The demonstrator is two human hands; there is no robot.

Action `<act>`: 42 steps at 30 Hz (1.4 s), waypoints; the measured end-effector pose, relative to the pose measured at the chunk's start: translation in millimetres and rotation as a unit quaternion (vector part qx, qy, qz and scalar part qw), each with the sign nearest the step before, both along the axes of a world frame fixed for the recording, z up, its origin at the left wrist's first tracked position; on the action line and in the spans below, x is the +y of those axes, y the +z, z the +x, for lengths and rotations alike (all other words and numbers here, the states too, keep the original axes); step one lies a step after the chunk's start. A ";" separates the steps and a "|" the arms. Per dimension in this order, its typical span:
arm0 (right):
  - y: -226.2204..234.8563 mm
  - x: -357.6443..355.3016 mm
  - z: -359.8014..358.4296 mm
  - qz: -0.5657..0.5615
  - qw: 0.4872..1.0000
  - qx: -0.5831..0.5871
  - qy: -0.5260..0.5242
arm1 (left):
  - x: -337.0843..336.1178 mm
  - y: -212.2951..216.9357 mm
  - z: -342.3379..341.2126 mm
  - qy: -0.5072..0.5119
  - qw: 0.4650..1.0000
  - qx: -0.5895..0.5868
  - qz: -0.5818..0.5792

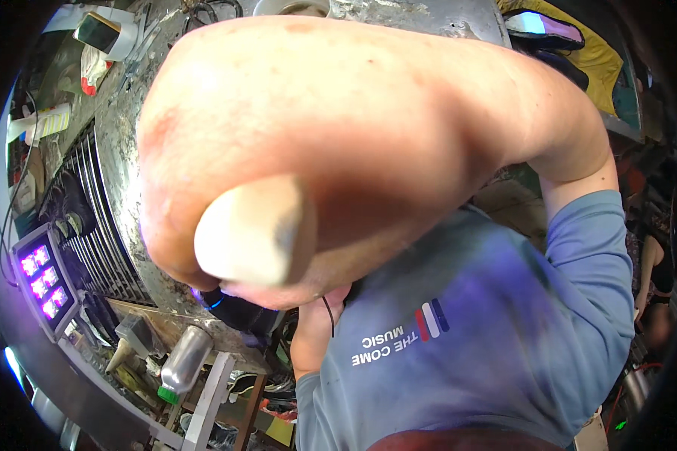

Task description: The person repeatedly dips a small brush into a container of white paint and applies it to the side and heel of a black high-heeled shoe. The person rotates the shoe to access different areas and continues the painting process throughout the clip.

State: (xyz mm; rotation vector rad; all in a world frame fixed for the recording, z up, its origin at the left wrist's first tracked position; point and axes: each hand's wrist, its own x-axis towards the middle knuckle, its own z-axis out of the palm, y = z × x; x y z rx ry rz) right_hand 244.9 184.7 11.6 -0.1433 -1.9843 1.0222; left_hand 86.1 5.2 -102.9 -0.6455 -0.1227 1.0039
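My right hand is raised very close to the camera and fills most of the view as a closed fist. It grips a pale wooden handle, whose round butt end points at the lens; the rest of the tool is hidden behind the fist. My right arm in a blue sleeve bends in from the right. My left hand shows only as a wrist below the fist, next to a black device with a blue glow and a thin black wire. Its fingers are hidden.
A scuffed metal body with a ribbed chrome grille lies behind the fist. At the left a small lamp panel glows pink. A metal bottle with a green cap and white wooden slats sit below. Yellow cloth lies at the top right.
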 end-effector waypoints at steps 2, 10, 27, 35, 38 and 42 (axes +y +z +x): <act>-1.0 -0.8 -2.3 -0.001 1.000 0.000 0.005 | -2.3 -11.0 2.2 0.006 0.999 -0.046 0.011; -4.6 -1.8 -4.0 0.001 1.000 0.010 0.016 | 2.6 -9.0 23.0 0.003 0.988 -0.145 0.060; -8.5 -0.3 0.4 0.012 0.999 -0.002 0.045 | 25.8 -24.0 38.5 -0.004 0.935 -0.253 0.248; -8.0 8.5 6.1 0.028 0.998 -0.010 0.054 | 18.6 -8.0 53.1 0.053 0.928 -0.298 0.218; -6.6 16.2 9.9 0.032 0.998 -0.013 0.051 | 16.4 -5.3 37.9 0.022 0.949 -0.246 0.197; -9.9 27.9 9.3 0.038 0.998 -0.001 0.054 | 12.0 -1.1 22.5 0.038 0.971 -0.174 0.162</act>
